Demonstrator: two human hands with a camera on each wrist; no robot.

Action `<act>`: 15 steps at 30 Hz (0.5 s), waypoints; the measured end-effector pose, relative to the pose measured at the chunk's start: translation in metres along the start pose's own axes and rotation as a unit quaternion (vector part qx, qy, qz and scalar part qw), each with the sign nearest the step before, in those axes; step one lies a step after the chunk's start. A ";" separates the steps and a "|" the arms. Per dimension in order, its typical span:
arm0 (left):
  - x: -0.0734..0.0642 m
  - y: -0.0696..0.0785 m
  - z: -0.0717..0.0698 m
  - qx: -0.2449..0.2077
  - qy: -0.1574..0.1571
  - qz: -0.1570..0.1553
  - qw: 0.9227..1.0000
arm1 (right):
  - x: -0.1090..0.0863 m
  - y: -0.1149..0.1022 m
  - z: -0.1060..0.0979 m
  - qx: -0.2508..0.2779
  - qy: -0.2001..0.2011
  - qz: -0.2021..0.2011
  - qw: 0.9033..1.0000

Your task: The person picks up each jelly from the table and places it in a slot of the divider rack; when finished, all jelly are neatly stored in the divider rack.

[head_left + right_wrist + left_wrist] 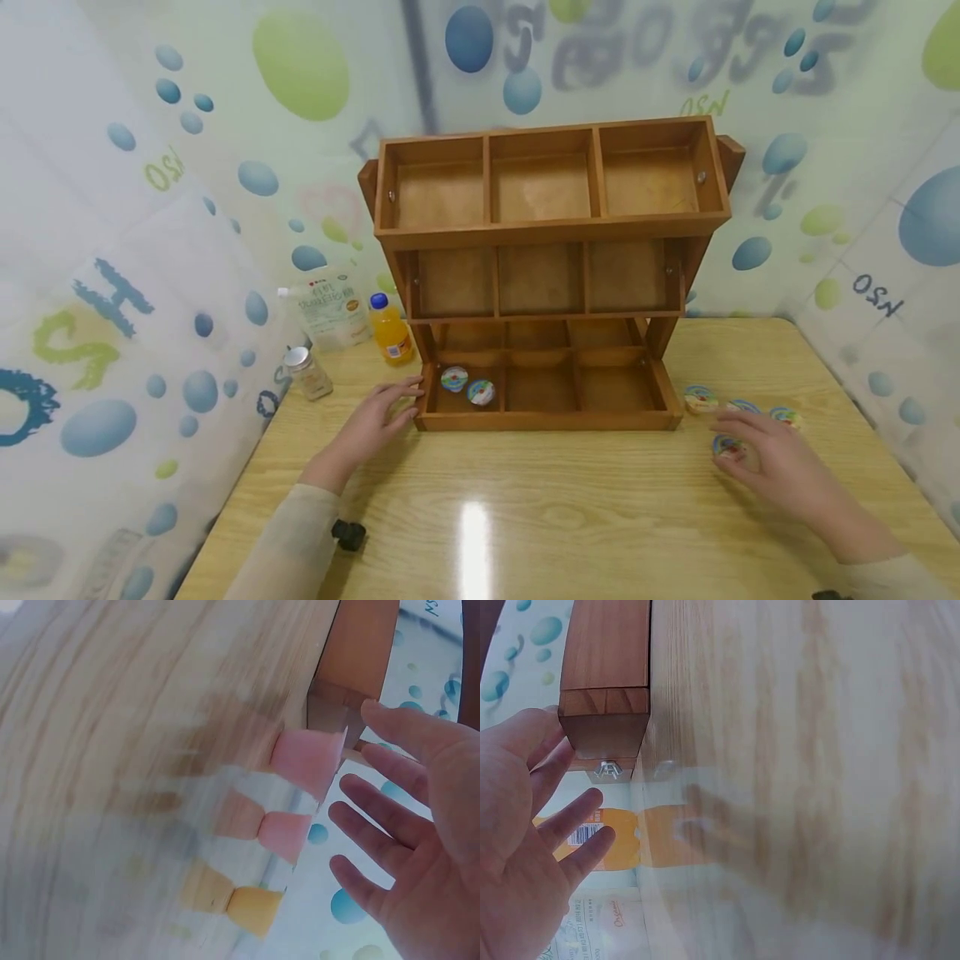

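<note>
My left hand (378, 417) touches the front left corner of a brown wooden tiered shelf (547, 423), its fingers spread. In the left wrist view that hand (540, 817) has its thumb and forefinger against the wooden end. Two small jelly cups (481, 392) with printed lids lie in the bottom left compartment. Above several more jelly cups right of the shelf, my right hand (780, 467) hovers with fingers loosely extended. The nearest pink cup (307, 761) stands upright beside the fingertips; whether they touch it I cannot tell. Behind it are another pink cup (285, 834) and a yellow one (255, 911).
Left of the shelf stand an orange drink bottle (392, 333) with a blue cap, a white pouch (330, 308) and a glass jar (309, 375) with a silver lid. A patterned sheet (300, 67) hangs around the wooden table (555, 517).
</note>
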State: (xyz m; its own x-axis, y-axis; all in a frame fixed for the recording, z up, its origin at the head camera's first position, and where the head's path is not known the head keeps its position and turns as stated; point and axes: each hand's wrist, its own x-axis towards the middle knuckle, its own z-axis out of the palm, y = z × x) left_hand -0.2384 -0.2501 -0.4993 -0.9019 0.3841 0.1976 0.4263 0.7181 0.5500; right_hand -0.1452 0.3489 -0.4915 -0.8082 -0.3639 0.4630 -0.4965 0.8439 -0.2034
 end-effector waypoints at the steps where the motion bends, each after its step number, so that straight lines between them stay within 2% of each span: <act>1: 0.000 0.000 0.000 0.001 -0.001 -0.002 1.000 | -0.001 0.000 -0.001 0.003 -0.007 0.008 1.000; 9: -0.001 0.002 0.001 0.001 0.000 -0.005 1.000 | -0.004 0.001 -0.003 0.031 -0.070 0.063 0.995; 15: 0.000 0.001 0.001 0.005 0.012 0.010 1.000 | -0.003 0.003 -0.001 0.028 -0.069 0.053 0.996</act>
State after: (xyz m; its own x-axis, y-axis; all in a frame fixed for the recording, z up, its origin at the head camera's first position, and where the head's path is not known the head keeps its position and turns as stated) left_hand -0.2375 -0.2486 -0.4999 -0.8941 0.3857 0.2276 0.4456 0.7162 0.5371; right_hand -0.1438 0.3529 -0.4930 -0.8911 -0.3273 0.3143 -0.4195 0.8583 -0.2954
